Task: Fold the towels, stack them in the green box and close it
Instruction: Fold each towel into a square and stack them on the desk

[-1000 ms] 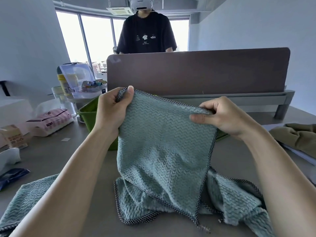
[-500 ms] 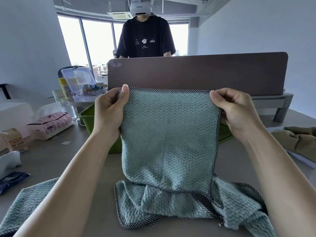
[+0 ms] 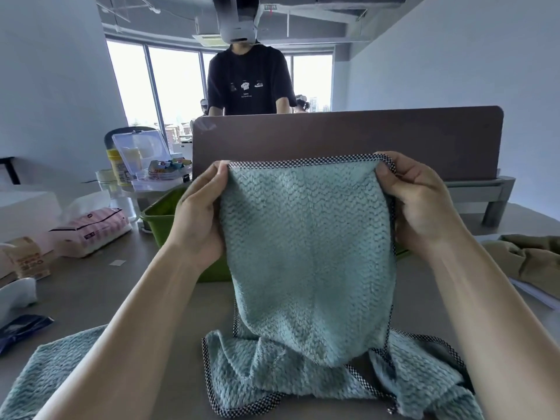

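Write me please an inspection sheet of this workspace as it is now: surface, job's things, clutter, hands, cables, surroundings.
Surface: grey table, smooth top.
Job's things: teal towel held up by its top corners, lower part crumpled on the table; second towel lying at near left; green box behind, partly hidden.
Clutter: tissue pack and clear plastic case at left; olive cloth at right.
Hands: left hand and right hand each pinch one top corner.
Cables: nothing seen.
Surroundings: brown divider panel; person in a black T-shirt standing behind it; windows.
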`<state>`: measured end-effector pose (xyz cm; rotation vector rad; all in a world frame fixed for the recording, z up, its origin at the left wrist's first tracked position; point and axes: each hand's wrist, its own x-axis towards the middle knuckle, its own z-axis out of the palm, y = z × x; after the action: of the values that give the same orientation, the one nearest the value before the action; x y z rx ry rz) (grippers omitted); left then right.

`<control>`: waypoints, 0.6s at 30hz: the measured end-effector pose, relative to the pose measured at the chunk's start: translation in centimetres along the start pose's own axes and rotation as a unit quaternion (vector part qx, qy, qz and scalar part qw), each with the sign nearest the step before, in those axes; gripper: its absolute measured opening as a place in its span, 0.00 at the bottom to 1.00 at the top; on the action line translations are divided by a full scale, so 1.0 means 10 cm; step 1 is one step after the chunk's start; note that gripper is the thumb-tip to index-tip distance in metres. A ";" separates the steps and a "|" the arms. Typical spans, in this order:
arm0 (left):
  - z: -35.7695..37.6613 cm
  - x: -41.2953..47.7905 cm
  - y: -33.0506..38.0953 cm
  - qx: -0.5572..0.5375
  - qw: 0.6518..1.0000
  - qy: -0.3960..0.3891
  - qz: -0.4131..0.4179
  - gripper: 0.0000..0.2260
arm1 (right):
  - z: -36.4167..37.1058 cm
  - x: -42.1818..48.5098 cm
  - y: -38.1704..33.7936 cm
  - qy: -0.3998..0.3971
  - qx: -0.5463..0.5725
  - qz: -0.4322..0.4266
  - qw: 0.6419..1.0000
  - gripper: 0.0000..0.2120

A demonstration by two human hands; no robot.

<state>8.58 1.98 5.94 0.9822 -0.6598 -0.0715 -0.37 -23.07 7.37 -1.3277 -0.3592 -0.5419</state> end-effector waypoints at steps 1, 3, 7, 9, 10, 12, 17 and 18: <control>0.02 -0.02 -0.03 -0.002 1.000 -0.010 -0.010 0.09 | 0.03 -0.01 0.01 -0.015 0.014 0.010 1.000 0.09; 0.08 -0.06 -0.10 -0.022 0.997 -0.067 -0.025 0.10 | 0.12 -0.05 0.04 -0.048 0.043 0.030 0.997 0.09; 0.20 -0.12 -0.24 -0.061 0.986 -0.146 -0.053 0.17 | 0.29 -0.11 0.11 -0.115 0.052 0.060 0.990 0.06; 0.25 -0.13 -0.31 -0.046 0.986 -0.151 -0.048 0.21 | 0.35 -0.12 0.14 -0.125 0.049 0.068 0.989 0.03; 0.28 -0.13 -0.33 -0.043 0.987 -0.151 -0.045 0.20 | 0.38 -0.12 0.15 -0.128 0.050 0.070 0.988 0.03; 0.31 -0.12 -0.34 -0.047 0.988 -0.140 -0.041 0.11 | 0.43 -0.14 0.16 -0.131 0.034 0.057 0.989 0.03; 0.35 -0.09 -0.31 -0.034 0.994 -0.108 -0.001 0.02 | 0.48 -0.15 0.16 -0.118 -0.020 0.028 0.992 0.05; 0.36 -0.10 -0.31 -0.031 0.994 -0.109 0.003 0.03 | 0.49 -0.14 0.16 -0.113 -0.020 0.027 0.993 0.06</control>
<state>6.59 -2.11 4.37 0.9198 -0.8560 -0.1940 -0.38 -17.83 6.31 -1.4371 -0.4985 -0.3557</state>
